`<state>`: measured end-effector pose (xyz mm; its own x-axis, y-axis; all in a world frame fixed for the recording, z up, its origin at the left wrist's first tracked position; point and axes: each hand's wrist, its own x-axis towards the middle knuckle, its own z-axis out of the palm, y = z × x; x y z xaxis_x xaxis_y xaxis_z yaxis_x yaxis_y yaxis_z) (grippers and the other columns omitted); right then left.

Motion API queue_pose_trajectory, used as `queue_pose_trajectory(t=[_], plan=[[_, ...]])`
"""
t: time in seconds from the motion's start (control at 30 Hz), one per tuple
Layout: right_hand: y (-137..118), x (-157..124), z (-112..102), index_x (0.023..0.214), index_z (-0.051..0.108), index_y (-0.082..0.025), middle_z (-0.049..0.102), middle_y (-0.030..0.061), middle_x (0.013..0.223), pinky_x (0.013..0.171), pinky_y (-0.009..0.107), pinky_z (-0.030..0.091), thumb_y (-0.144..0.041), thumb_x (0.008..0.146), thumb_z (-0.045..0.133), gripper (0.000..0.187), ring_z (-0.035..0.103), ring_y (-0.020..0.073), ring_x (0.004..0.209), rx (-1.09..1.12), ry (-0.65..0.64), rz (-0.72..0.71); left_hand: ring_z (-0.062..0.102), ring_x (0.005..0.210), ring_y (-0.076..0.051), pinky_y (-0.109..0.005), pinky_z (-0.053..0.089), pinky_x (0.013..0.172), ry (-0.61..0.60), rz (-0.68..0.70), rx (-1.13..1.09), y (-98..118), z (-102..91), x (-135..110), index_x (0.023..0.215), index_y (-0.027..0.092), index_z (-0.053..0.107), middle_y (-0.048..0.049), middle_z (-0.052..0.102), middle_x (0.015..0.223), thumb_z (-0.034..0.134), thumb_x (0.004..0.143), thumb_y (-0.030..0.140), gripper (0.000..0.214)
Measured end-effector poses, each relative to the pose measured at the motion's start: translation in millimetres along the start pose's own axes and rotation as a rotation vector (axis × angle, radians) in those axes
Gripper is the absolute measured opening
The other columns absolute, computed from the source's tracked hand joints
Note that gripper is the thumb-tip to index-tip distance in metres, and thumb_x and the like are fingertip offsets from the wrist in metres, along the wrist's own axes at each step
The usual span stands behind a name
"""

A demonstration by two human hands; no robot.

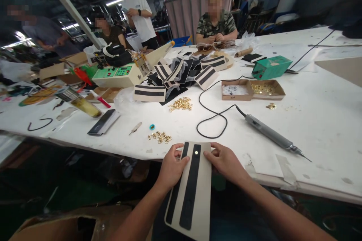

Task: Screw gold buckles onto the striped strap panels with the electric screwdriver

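Both hands hold a long beige panel point(202, 188) with two black strips, tilted at the table's front edge. My left hand point(173, 165) grips its upper left edge, thumb on top near the outer strip. My right hand point(223, 160) grips the upper right edge, thumb close to a small round gold fitting point(196, 152) on the middle strip. The fingers beneath the panel are partly hidden. Just beyond my left hand lie small gold metal rings point(160, 137) and a blue ring-shaped piece point(152, 127). A grey electric screwdriver-like tool point(268, 133) rests to the right, its cord looped.
Similar striped panels point(169, 75) are piled mid-table behind more gold hardware point(181, 104). Cardboard trays point(236, 96), a green power box point(273, 67), a pale green machine point(118, 77) and a jar point(87, 107) stand around. A co-worker point(216, 26) sits opposite.
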<state>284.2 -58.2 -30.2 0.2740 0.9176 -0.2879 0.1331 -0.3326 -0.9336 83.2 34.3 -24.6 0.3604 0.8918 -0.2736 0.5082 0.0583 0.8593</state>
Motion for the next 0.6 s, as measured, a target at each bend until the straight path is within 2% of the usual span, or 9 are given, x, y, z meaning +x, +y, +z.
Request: queue_pose_trajectory(t=[0.1, 0.17, 0.23, 0.3, 0.37, 0.47, 0.53, 0.6], plan=[[2.6, 7.9, -5.9, 0.148, 0.054, -0.020, 0.068, -0.0025, 0.074, 0.065, 0.030, 0.052, -0.034, 0.090, 0.063, 0.061, 0.066, 0.0192, 0.066, -0.222, 0.126, -0.095, 0.070, 0.069, -0.018, -0.031, 0.055, 0.069, -0.009, 0.024, 0.051, -0.5, 2.8, 2.5, 0.123, 0.022, 0.059, -0.0030, 0.074, 0.098, 0.068, 0.086, 0.027, 0.038], [5.6, 13.0, -7.2, 0.150, 0.054, -0.023, 0.069, -0.0023, 0.076, 0.069, 0.031, 0.051, -0.030, 0.091, 0.061, 0.060, 0.065, 0.0190, 0.067, -0.327, 0.137, -0.147, 0.070, 0.072, -0.018, -0.032, 0.055, 0.072, 0.028, 0.072, 0.157, 2.7, 5.2, 2.2, 0.120, 0.023, 0.060, -0.0028, 0.073, 0.098, 0.067, 0.089, 0.028, 0.032], [9.0, 16.2, -6.7, 0.136, 0.067, -0.026, 0.073, 0.0005, 0.085, 0.075, 0.033, 0.052, -0.028, 0.092, 0.059, 0.044, 0.069, 0.0202, 0.076, -0.439, 0.128, -0.192, 0.071, 0.083, -0.021, -0.035, 0.056, 0.079, 0.115, 0.180, 0.367, 6.2, 8.0, 0.8, 0.116, 0.024, 0.064, -0.0039, 0.073, 0.102, 0.069, 0.090, 0.030, 0.027], [12.6, 17.2, -5.1, 0.115, 0.077, -0.027, 0.077, 0.0028, 0.098, 0.083, 0.034, 0.052, -0.026, 0.095, 0.057, 0.029, 0.072, 0.0222, 0.090, -0.555, 0.128, -0.249, 0.069, 0.103, -0.027, -0.040, 0.056, 0.089, 0.205, 0.354, 0.571, 8.1, 10.8, -0.2, 0.112, 0.024, 0.069, -0.0077, 0.072, 0.114, 0.074, 0.089, 0.033, 0.025], [15.8, 16.7, -3.6, 0.109, 0.078, -0.028, 0.077, 0.0027, 0.108, 0.085, 0.034, 0.051, -0.026, 0.098, 0.054, 0.027, 0.073, 0.0230, 0.098, -0.639, 0.132, -0.299, 0.062, 0.121, -0.033, -0.047, 0.052, 0.100, 0.224, 0.539, 0.655, 7.4, 13.7, 0.5, 0.111, 0.024, 0.072, -0.0111, 0.068, 0.130, 0.077, 0.088, 0.033, 0.025], [19.5, 15.5, -3.3, 0.113, 0.077, -0.029, 0.076, 0.0024, 0.105, 0.079, 0.033, 0.051, -0.028, 0.100, 0.053, 0.027, 0.073, 0.0226, 0.095, -0.719, 0.133, -0.318, 0.059, 0.126, -0.033, -0.051, 0.048, 0.106, 0.118, 0.663, 0.576, 1.6, 18.9, 5.5, 0.108, 0.025, 0.076, -0.0095, 0.071, 0.132, 0.078, 0.088, 0.027, 0.020], [20.7, 15.3, -4.2, 0.114, 0.076, -0.029, 0.075, 0.0022, 0.102, 0.076, 0.033, 0.050, -0.031, 0.101, 0.054, 0.026, 0.073, 0.0224, 0.092, -0.746, 0.123, -0.327, 0.061, 0.123, -0.030, -0.051, 0.048, 0.107, 0.079, 0.627, 0.473, -3.6, 22.7, 9.5, 0.103, 0.025, 0.077, -0.0062, 0.075, 0.124, 0.080, 0.086, 0.022, 0.018], [20.6, 15.4, -4.9, 0.115, 0.076, -0.029, 0.074, 0.0017, 0.099, 0.074, 0.032, 0.049, -0.034, 0.100, 0.057, 0.024, 0.073, 0.0215, 0.088, -0.754, 0.111, -0.334, 0.061, 0.123, -0.029, -0.051, 0.047, 0.108, 0.095, 0.559, 0.386, -7.5, 26.1, 12.3, 0.102, 0.026, 0.078, -0.0042, 0.077, 0.121, 0.083, 0.083, 0.019, 0.021]])
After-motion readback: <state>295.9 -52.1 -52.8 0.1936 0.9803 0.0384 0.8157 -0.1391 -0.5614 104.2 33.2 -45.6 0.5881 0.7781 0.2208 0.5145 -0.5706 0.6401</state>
